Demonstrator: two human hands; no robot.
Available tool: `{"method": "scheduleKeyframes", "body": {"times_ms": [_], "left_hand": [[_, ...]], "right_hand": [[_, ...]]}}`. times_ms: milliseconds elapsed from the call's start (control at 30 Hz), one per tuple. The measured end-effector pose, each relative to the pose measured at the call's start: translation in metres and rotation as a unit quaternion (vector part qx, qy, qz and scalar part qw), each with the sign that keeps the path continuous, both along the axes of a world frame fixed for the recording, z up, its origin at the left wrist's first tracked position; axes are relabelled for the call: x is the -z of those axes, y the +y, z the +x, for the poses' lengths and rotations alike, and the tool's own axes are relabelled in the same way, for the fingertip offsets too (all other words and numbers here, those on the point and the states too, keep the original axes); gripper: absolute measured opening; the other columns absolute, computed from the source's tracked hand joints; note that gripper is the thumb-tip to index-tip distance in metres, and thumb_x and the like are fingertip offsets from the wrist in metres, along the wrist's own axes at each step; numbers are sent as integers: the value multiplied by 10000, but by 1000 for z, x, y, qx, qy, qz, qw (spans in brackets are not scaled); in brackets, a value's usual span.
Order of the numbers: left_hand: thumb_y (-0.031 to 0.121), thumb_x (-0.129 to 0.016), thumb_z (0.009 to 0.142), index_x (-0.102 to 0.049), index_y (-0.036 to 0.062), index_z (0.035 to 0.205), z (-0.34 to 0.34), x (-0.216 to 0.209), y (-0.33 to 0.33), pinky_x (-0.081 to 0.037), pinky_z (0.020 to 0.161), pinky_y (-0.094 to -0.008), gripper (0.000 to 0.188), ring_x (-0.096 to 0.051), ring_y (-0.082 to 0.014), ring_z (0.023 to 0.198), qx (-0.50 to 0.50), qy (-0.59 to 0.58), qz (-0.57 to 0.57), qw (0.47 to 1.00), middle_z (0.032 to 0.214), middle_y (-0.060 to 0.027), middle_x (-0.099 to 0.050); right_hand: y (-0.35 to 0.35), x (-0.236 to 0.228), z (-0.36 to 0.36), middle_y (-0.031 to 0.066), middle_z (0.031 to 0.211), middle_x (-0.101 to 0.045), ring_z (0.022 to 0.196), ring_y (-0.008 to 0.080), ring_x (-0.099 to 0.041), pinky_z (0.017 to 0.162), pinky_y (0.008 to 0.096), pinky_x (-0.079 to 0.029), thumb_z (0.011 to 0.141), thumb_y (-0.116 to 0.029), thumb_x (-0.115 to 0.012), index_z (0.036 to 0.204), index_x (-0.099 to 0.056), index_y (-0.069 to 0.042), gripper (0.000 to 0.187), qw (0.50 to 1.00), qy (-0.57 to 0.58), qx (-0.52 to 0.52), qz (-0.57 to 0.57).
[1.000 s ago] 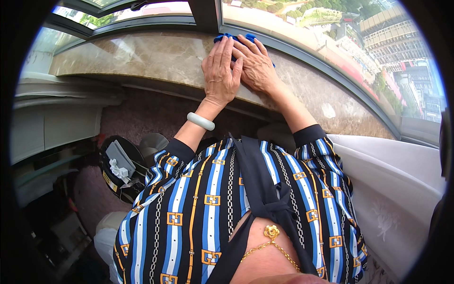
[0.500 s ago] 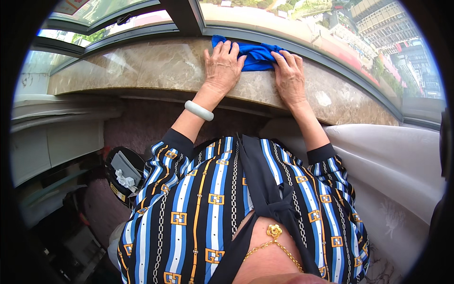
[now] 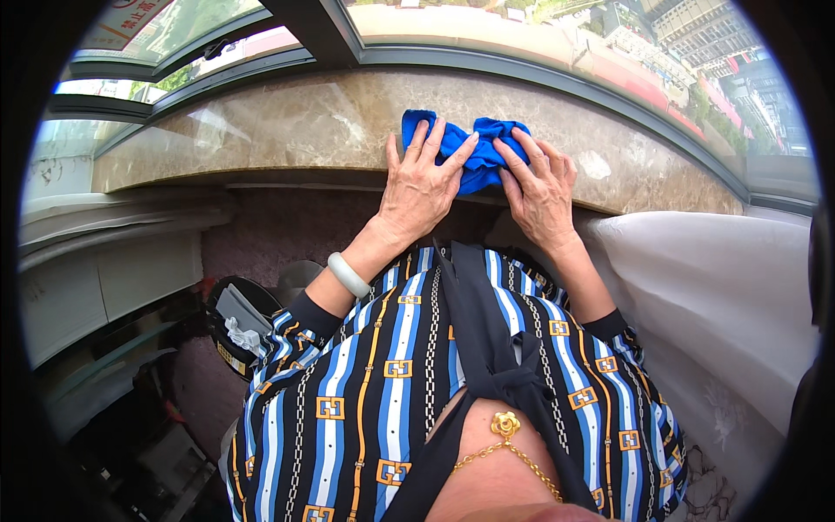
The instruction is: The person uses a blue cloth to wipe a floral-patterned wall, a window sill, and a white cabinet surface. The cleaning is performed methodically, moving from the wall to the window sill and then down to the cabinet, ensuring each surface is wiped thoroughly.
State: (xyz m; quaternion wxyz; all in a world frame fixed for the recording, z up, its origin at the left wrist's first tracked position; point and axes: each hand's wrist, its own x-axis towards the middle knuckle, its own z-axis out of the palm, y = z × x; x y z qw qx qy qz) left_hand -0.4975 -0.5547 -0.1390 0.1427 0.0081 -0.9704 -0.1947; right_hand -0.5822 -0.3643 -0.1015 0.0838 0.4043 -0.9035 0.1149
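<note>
Left hand (image 3: pixel 423 183): fingers spread wide, lying over the left part of a blue cloth (image 3: pixel 474 162).
Right hand (image 3: pixel 541 190): fingers bent over the cloth's right part; whether they pinch it, I can't tell.
Cloth: bunched under and between both hands, on the stone sill (image 3: pixel 287 130).
Window frame (image 3: pixel 317 33): beyond the fingertips, apart from them.
White bangle (image 3: pixel 349 275): behind the left hand, around that forearm.

A head-worn fisheye camera looks down from close above onto the hands (image 3: pixel 421 187) and windowsill (image 3: pixel 291 130).
</note>
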Motion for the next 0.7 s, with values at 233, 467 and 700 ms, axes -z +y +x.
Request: {"method": "scheduleKeyframes", "body": {"times_ms": [233, 467, 700], "left_hand": [[330, -512, 983, -354, 390, 1493, -83, 20, 11, -240, 983, -776, 537, -350, -419, 1388, -28, -17, -60, 998, 1519, -203, -346], [301, -581, 941, -426, 379, 1467, -2, 8, 3, -163, 1109, -657, 554, -331, -361, 1423, 35, -12, -9, 999, 1555, -158, -325], [433, -508, 966, -421, 360, 1475, -3, 4, -9, -119, 1111, -678, 521, -269, -355, 1455, 28, -51, 5, 998, 1573, -164, -289]], "right_hand": [[-8, 38, -65, 21, 1523, -362, 1410, 278, -324, 1076, 690, -219, 972, -317, -526, 1440, -440, -299, 476, 992, 45, 101, 51], [14, 19, 7, 18, 1560, -339, 1467, 242, -268, 1115, 682, -141, 969, -263, -545, 1441, -469, -285, 478, 998, -48, 19, 21], [5, 19, 2, -4, 1552, -361, 1472, 198, -259, 1113, 672, -129, 971, -342, -561, 1426, -490, -287, 464, 998, -54, 17, 4]]}}
